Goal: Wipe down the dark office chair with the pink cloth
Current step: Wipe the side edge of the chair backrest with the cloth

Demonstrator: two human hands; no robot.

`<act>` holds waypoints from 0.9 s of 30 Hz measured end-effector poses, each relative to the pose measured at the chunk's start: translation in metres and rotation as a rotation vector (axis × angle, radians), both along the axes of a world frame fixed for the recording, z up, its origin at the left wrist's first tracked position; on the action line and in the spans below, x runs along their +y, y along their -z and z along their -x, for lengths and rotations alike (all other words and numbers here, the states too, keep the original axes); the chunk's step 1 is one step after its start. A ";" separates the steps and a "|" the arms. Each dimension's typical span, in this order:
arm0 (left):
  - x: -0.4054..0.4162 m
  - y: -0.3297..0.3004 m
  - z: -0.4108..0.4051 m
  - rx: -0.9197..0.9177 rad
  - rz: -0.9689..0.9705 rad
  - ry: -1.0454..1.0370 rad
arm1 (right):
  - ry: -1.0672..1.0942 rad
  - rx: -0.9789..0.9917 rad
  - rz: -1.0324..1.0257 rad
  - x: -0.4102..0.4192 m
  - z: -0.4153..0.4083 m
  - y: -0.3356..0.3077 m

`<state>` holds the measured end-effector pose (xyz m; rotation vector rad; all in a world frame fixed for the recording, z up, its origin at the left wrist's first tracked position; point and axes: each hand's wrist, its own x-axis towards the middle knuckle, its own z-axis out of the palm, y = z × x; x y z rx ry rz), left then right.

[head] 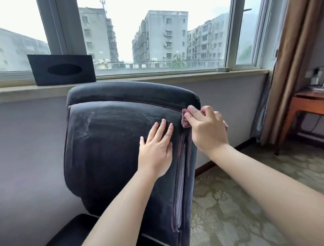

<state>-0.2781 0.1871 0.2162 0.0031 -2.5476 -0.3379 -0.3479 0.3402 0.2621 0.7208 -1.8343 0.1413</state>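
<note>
Black tissue box on the windowsill at left, leaning against the window frame. Dark office chair in centre, backrest facing the camera, seat at bottom left; pale streaks across the upper backrest panel. Left hand flat on the backrest, right of its middle, fingers straight and together, gripping nothing, just pressing. Just beside it, right hand at the upper right edge of the backrest, fingers curled around the pink cloth, bunched up, mostly hidden under the hand, only a wad showing at the fingertips, touching the chair's side seam. Patterned carpet under the chair. Brown curtain far right, wooden desk behind it with a lamp base on top.
</note>
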 end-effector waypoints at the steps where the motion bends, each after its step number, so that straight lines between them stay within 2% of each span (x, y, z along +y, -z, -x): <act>1: 0.002 0.000 -0.001 -0.017 -0.005 0.005 | -0.017 0.009 -0.016 0.000 -0.003 0.007; 5: 0.004 -0.001 -0.008 -0.084 -0.061 0.059 | -0.066 0.047 -0.191 0.005 -0.018 0.042; 8: 0.000 0.001 -0.015 -0.126 -0.051 0.076 | -0.077 0.068 -0.233 0.009 -0.017 0.031; 11: -0.003 0.001 -0.020 -0.169 -0.064 0.101 | 0.012 0.048 -0.151 0.008 -0.012 0.003; 14: -0.002 0.003 -0.025 -0.224 -0.070 0.112 | 0.003 0.039 -0.078 0.000 -0.019 0.023; 18: -0.004 0.004 -0.029 -0.279 -0.018 0.127 | -0.046 0.015 -0.201 0.005 -0.034 0.070; 21: -0.007 0.003 -0.032 -0.314 0.031 0.139 | -0.009 0.071 -0.336 0.013 -0.028 0.044; 24: -0.007 0.007 -0.033 -0.328 0.093 0.121 | 0.053 0.036 -0.197 0.007 -0.025 0.014; 27: -0.005 0.013 -0.034 -0.327 0.131 0.096 | 0.042 -0.016 -0.123 -0.003 -0.034 0.036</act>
